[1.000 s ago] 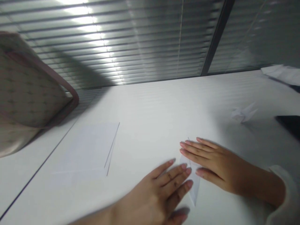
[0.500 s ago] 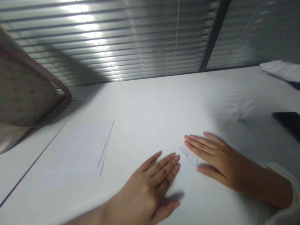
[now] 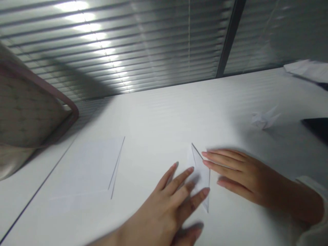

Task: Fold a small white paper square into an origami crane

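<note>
Lightly touched by loosely spread left hand (image 3: 161,213) and right hand (image 3: 253,176), gripping nothing; being folded paper (image 3: 204,176), probably weighs little, creases easily, pinches best along its edges.

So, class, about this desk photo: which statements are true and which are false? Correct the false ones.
1. The left hand has fingers over the folded paper. True.
2. The flat sheets lie to the left of both hands. True.
3. The white paper figure is farther away than the right hand. True.
4. The right hand presses on the flat sheets. False: its fingertips are at the right edge of the folded paper.
5. Both hands are clenched into fists. False: their fingers are spread.
</note>
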Demonstrator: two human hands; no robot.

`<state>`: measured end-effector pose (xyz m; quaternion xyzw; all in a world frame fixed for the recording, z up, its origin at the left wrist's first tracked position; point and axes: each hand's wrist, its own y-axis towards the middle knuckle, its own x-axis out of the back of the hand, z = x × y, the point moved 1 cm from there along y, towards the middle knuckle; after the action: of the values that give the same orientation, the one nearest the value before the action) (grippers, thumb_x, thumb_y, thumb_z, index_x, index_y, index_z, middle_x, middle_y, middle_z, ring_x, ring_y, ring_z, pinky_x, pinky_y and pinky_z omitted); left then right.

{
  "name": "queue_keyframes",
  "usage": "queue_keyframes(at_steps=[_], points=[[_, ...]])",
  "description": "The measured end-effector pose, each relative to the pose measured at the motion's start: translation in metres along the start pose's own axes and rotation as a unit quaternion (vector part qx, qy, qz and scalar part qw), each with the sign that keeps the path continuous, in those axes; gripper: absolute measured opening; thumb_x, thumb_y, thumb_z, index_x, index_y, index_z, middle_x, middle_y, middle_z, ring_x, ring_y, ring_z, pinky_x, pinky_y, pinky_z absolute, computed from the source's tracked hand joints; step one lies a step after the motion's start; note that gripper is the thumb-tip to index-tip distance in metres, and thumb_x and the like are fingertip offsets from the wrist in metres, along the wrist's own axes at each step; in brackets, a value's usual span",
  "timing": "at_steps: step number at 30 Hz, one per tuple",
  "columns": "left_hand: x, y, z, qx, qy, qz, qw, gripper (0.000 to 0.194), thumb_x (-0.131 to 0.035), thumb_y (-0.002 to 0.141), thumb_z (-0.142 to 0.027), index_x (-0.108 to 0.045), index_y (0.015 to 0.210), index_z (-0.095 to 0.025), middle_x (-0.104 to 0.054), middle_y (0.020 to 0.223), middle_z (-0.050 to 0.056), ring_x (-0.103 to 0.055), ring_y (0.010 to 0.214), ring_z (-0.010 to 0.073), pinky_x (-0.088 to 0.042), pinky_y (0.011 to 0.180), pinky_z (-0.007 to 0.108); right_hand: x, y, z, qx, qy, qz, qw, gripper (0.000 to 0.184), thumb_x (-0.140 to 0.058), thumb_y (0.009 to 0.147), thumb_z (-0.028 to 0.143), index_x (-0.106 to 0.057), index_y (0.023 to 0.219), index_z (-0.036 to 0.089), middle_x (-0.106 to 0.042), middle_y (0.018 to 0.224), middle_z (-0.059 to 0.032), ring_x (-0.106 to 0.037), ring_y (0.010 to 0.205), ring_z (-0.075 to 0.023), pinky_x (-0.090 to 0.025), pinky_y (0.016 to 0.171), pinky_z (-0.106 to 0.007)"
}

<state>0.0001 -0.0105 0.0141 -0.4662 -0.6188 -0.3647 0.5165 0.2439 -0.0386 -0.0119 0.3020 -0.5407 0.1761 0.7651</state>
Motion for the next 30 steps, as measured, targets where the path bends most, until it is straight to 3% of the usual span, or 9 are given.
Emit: queue_keyframes(at_steps=[6, 13, 22, 27, 30], points=[[-0.002, 0.002, 0.001, 0.014, -0.001, -0.011, 1.0, 0.07, -0.063, 0.08, -0.038, -0.034, 0.142, -0.026, -0.041, 0.145, 0.006, -0.026, 0.138, 0.0297, -0.023, 0.114, 0.048, -0.005, 0.01, 0.003, -0.001, 0.058, 0.03, 0.998, 0.053, -0.049, 0.091, 0.022, -0.034, 0.142, 0.022, -0.045, 0.143, -0.0029, -0.04, 0.132, -0.0162, -0.032, 0.111, -0.036], [-0.001, 0.003, 0.0, 0.026, 0.019, 0.032, 0.999, 0.081, -0.064, 0.075, -0.046, -0.025, 0.145, -0.033, -0.032, 0.15, 0.01, -0.022, 0.138, 0.0356, -0.023, 0.104, 0.064, -0.008, 0.008, 0.009, -0.034, 0.039, 0.021, 0.998, 0.048, -0.044, 0.092, 0.018, -0.038, 0.14, 0.018, -0.046, 0.142, -0.0029, -0.041, 0.131, -0.0142, -0.033, 0.112, -0.035], [-0.002, 0.004, -0.003, 0.053, 0.009, 0.046, 0.998, 0.082, -0.062, 0.075, -0.051, -0.021, 0.145, -0.035, -0.03, 0.148, 0.019, -0.028, 0.136, 0.0367, -0.025, 0.099, 0.064, -0.006, 0.008, 0.016, -0.028, 0.032, -0.019, 0.999, 0.046, -0.047, 0.09, 0.017, -0.045, 0.135, 0.017, -0.054, 0.135, -0.0064, -0.046, 0.127, -0.0183, -0.032, 0.112, -0.041], [-0.005, 0.003, -0.001, 0.04, -0.004, 0.048, 0.998, 0.077, -0.059, 0.078, -0.049, -0.021, 0.145, -0.037, -0.035, 0.146, 0.016, -0.026, 0.137, 0.0345, -0.024, 0.102, 0.062, -0.017, 0.015, 0.004, -0.135, 0.054, -0.073, 0.987, 0.048, -0.052, 0.089, 0.028, -0.045, 0.135, 0.015, -0.046, 0.141, -0.0114, -0.037, 0.133, -0.0246, -0.037, 0.107, -0.048], [-0.005, 0.004, 0.001, 0.029, -0.002, 0.051, 0.998, 0.08, -0.062, 0.076, -0.048, -0.022, 0.145, -0.037, -0.033, 0.147, 0.016, -0.026, 0.137, 0.0352, -0.025, 0.102, 0.062, -0.021, 0.019, 0.001, -0.151, 0.066, -0.082, 0.983, 0.045, -0.055, 0.086, 0.027, -0.051, 0.129, 0.016, -0.048, 0.139, -0.0121, -0.04, 0.13, -0.0258, -0.039, 0.105, -0.048]])
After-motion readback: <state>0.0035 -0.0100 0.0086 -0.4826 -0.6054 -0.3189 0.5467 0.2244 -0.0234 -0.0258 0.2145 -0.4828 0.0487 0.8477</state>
